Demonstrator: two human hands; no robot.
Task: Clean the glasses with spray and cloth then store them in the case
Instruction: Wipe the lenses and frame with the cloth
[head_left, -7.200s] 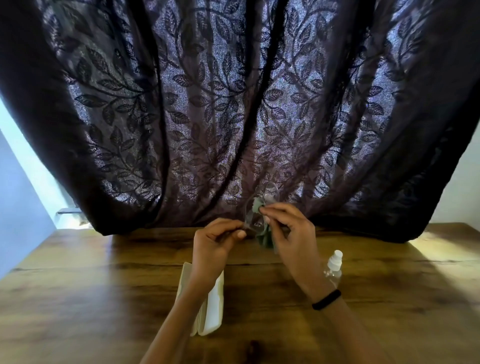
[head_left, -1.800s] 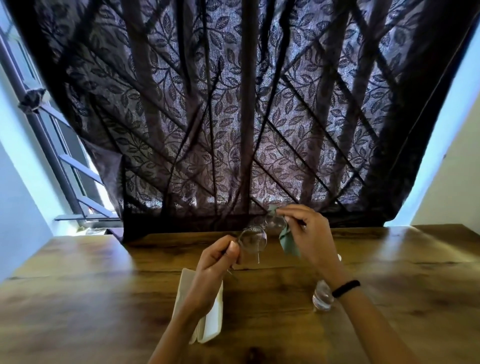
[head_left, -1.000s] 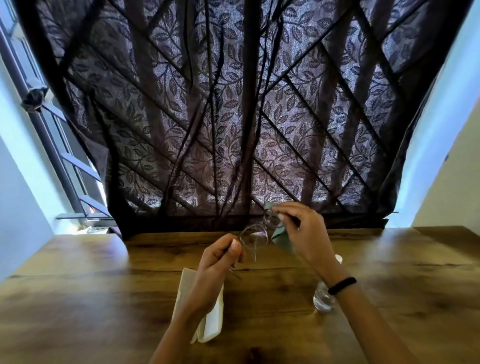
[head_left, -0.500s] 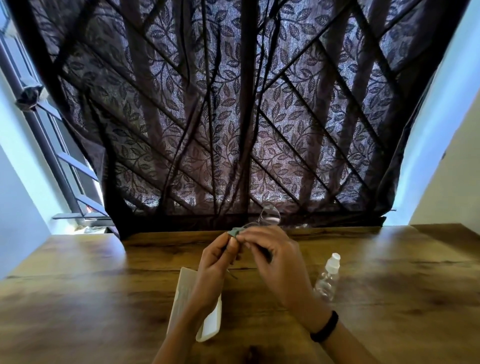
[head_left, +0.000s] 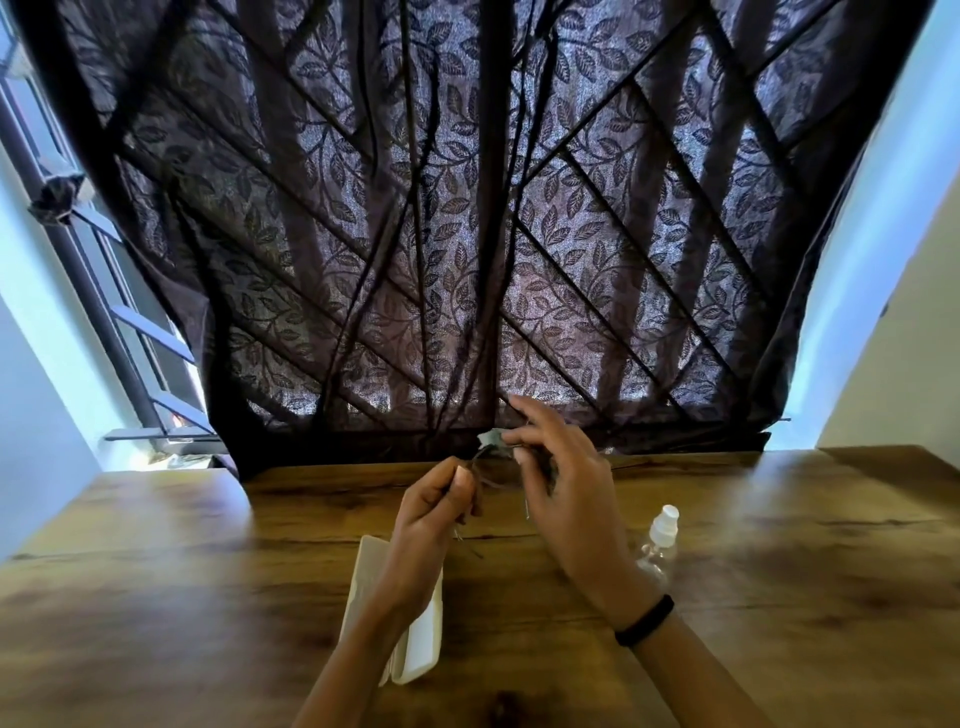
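My left hand (head_left: 428, 512) pinches the thin frame of the glasses (head_left: 480, 475) above the wooden table (head_left: 156, 571). My right hand (head_left: 563, 491) holds the small green cloth (head_left: 490, 438) against the glasses; the lenses are mostly hidden behind its fingers. One temple arm hangs down below my left fingers. The white glasses case (head_left: 415, 644) lies on the table under my left forearm, partly covered by it. The clear spray bottle (head_left: 658, 543) with a white nozzle stands on the table just right of my right wrist.
A dark leaf-patterned curtain (head_left: 467, 234) hangs along the far edge of the table. A window frame (head_left: 104, 322) shows at the left and a pale wall (head_left: 893, 338) at the right. A black band circles my right wrist.
My right hand has shifted over the glasses, so the lens seen above it half a second ago is now covered. My left hand stays pinched on the frame. The view has tilted slightly.
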